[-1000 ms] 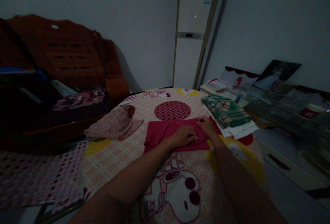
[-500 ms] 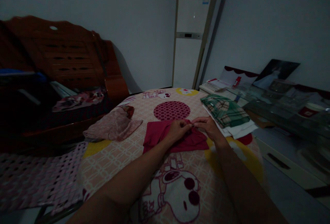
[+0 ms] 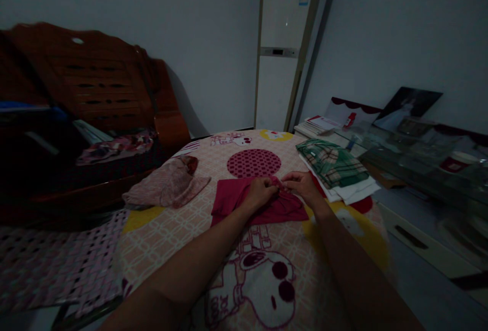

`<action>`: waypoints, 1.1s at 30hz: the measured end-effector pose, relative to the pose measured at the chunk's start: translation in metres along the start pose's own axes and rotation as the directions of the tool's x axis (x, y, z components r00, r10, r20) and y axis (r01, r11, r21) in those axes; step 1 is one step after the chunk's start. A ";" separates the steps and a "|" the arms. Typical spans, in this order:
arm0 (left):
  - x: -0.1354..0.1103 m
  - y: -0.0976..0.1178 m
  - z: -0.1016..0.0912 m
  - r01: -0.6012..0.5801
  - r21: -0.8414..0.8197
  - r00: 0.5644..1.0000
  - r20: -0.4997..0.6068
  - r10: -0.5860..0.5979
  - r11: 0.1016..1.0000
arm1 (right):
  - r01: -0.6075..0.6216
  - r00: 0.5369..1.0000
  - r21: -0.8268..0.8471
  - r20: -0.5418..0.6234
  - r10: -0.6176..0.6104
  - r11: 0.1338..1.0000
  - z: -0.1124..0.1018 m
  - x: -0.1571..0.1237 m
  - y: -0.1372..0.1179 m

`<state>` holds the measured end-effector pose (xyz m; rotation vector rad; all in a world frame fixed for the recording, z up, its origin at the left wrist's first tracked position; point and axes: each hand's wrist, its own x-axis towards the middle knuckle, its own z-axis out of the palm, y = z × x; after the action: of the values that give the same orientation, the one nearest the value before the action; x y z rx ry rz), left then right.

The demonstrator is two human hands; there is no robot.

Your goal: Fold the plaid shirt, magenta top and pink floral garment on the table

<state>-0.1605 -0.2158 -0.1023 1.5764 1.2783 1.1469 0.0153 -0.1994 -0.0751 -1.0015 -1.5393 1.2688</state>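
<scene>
Left forearm point(image 3: 198, 265) and right forearm point(image 3: 346, 249) reach over the bench's point(image 3: 150, 239) near edge, converging inward; left grip point(image 3: 262, 192) curls its fingers, back upward; right grip point(image 3: 304, 186) points leftward, fingers bent to a pinch (fingertips near the left's, a slight gap between).

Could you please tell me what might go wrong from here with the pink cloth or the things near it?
First, the pink cloth is wrinkled between the left hand and the right hand, so creases might remain there. Second, the right hand is near the green plaid cloth lying on white cloth; a wide sideways move could push that pile askew.
</scene>
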 end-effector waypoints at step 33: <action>0.002 -0.004 0.002 0.094 -0.116 0.995 -0.010 -0.095 0.989 | 0.258 0.930 -0.803 0.055 -0.364 0.537 0.008 -0.005 -0.003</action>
<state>-0.1594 -0.2133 -0.1068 1.4102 1.2599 1.1545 0.0088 -0.2066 -0.0739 -1.2256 -2.1321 0.1772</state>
